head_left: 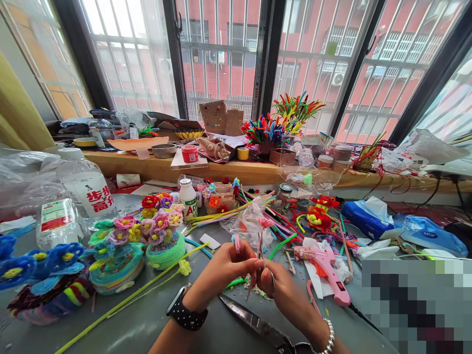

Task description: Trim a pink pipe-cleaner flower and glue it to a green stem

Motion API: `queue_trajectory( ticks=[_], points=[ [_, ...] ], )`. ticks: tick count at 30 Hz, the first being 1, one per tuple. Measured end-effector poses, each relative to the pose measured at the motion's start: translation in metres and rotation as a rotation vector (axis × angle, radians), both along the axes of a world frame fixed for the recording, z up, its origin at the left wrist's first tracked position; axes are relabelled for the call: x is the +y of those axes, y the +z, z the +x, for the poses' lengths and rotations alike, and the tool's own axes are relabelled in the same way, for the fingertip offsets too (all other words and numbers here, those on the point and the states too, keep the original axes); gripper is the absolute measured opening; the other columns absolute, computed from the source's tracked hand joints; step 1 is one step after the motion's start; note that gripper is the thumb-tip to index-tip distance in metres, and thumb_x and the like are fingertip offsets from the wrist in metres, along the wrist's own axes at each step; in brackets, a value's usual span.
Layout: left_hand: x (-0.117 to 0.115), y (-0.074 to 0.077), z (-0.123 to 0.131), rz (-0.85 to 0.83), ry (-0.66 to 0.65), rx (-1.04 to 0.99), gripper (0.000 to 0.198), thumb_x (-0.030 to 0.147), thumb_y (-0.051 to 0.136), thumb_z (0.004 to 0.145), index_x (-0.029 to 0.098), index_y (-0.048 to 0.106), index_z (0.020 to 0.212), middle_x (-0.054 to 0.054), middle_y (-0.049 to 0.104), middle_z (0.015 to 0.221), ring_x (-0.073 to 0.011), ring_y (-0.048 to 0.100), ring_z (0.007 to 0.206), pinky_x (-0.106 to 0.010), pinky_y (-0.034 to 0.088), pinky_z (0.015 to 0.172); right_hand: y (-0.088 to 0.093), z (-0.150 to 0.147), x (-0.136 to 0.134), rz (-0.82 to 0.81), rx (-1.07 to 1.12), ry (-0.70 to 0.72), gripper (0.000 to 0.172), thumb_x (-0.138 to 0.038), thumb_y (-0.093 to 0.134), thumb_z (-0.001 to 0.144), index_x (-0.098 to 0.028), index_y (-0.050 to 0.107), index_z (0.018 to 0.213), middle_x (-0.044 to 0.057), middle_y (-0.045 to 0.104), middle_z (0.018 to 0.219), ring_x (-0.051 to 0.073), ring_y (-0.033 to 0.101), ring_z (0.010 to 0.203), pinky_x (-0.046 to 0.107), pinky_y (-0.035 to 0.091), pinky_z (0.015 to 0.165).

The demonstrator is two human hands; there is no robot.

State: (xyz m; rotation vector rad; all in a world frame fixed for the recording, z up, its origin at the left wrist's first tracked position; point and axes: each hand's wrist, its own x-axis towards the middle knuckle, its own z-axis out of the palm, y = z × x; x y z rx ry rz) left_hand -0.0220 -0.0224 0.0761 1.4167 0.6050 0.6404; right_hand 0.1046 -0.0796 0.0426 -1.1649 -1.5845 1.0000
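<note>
My left hand (236,263), with a watch on the wrist, is closed around a piece of pink pipe cleaner (237,243), whose fuzzy end sticks up above the fingers. My right hand (275,281), with a beaded bracelet, grips small scissors (260,243) whose blades point up between the two hands. Fingertips of both hands nearly meet there. A pink fuzzy tuft (265,222) shows right at the blade tips; whether it touches them I cannot tell. Large dark-bladed scissors (252,319) lie on the table below my hands.
A pink glue gun (328,270) lies at the right with its cord. Pipe-cleaner flower baskets (114,268) stand at the left beside plastic bottles (59,221). Loose pipe cleaners (221,211) lie behind my hands. A tissue pack (368,219) sits at the right, below the cluttered windowsill (236,169).
</note>
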Motion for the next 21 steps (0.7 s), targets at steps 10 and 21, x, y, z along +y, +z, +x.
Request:
queue_trajectory(
  ticks=[10,21],
  points=[
    [0.0032,-0.0030,-0.0005,0.018,-0.004,-0.006,0.025,0.032,0.066,0.059,0.012,0.050,0.055,0.004,0.047,0.050,-0.0072,0.040,0.049,-0.020,0.029,0.047,-0.0001,0.0006,0.0017,0.026,-0.049,-0.081,0.057,-0.068,0.030,0.069,-0.015,0.047,0.058,-0.002,0.038,0.054,0.010,0.033,0.051,0.021,0.024,0.045],
    [0.0048,-0.0069,-0.0022,0.011,0.019,0.034,0.028,0.035,0.066,0.058,0.013,0.050,0.058,0.003,0.047,0.053,-0.0086,0.041,0.052,-0.021,0.031,0.051,0.0032,-0.0004,0.0010,0.003,-0.037,-0.103,0.056,-0.067,0.035,0.068,-0.014,0.049,0.058,-0.003,0.040,0.053,0.010,0.035,0.050,0.020,0.025,0.045]
  ],
)
